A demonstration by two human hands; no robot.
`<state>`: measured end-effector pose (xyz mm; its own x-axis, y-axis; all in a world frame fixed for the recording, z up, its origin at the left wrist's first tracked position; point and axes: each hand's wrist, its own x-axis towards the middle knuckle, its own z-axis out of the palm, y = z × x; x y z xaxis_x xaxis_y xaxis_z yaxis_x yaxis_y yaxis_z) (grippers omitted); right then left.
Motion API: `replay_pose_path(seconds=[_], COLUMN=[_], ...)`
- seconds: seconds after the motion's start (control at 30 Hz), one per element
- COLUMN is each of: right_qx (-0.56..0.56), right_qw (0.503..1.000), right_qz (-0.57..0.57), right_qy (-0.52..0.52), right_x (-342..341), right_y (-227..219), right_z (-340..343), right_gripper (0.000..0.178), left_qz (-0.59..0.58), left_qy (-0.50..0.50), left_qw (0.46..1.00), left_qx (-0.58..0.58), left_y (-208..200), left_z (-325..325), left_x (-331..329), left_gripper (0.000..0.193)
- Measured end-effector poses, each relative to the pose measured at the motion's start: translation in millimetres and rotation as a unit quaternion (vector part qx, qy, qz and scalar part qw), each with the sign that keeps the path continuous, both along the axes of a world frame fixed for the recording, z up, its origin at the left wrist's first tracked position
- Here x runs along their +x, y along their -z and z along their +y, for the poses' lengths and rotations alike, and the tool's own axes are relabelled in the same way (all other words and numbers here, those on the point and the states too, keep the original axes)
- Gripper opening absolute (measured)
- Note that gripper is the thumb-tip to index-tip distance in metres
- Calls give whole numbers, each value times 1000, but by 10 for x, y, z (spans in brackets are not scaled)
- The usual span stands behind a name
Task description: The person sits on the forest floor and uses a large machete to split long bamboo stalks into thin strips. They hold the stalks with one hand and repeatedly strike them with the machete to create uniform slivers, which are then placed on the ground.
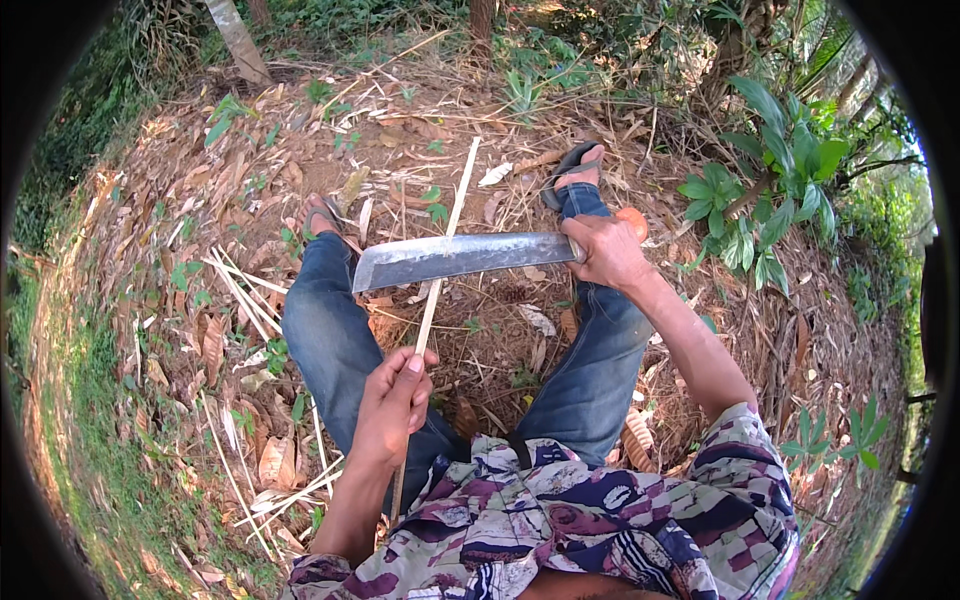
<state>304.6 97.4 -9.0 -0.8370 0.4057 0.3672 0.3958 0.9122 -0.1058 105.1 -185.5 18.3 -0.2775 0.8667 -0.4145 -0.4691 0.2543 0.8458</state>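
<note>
My left hand (396, 398) is closed round a long, pale split strip of wood or bamboo (462, 192), with the thumb lying along it. The strip slants away from me, its far end over the leaf litter and its near end down by my shirt. In my right hand (606, 248) is a machete, gripped by its orange-ended handle (632, 222). Its broad, worn blade (455, 258) points left and lies across the strip, above my left hand. The blade covers a short stretch of the strip; whether the two touch, I cannot tell.
My legs in jeans (335, 330) are spread on both sides of the work, with sandals (572, 172) on my feet. Several pale strips (245, 295) lie left of my leg, and more strips (290, 505) lie nearer. A leafy plant (775, 170) grows at right; a trunk (238, 42) stands far left.
</note>
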Motion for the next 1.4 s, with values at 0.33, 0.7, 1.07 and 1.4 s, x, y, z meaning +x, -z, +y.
replay_pose_path(seconds=[0.33, 0.7, 1.07, 1.4], right_qx=[-61, -7, 5, 51], right_qw=[948, 999, 998, 991], right_qz=[11, -19, -54, -77], right_qy=[313, -40, 26, 99], right_x=[369, -265, -249, -435], right_y=[-18, -105, -240, -488], right_z=[646, -756, -527, -431], right_gripper=[24, 29, 31, 23], left_qz=[27, 519, 419, 358], left_qy=[3, -56, -68, -99], left_qw=[998, 853, 905, 928], left_qx=[-55, -2, -10, 33], left_y=[-7, 101, 165, 264], left_z=[-539, -55, -240, -424], left_x=[-64, -88, -133, -255], left_gripper=[22, 13, 17, 18])
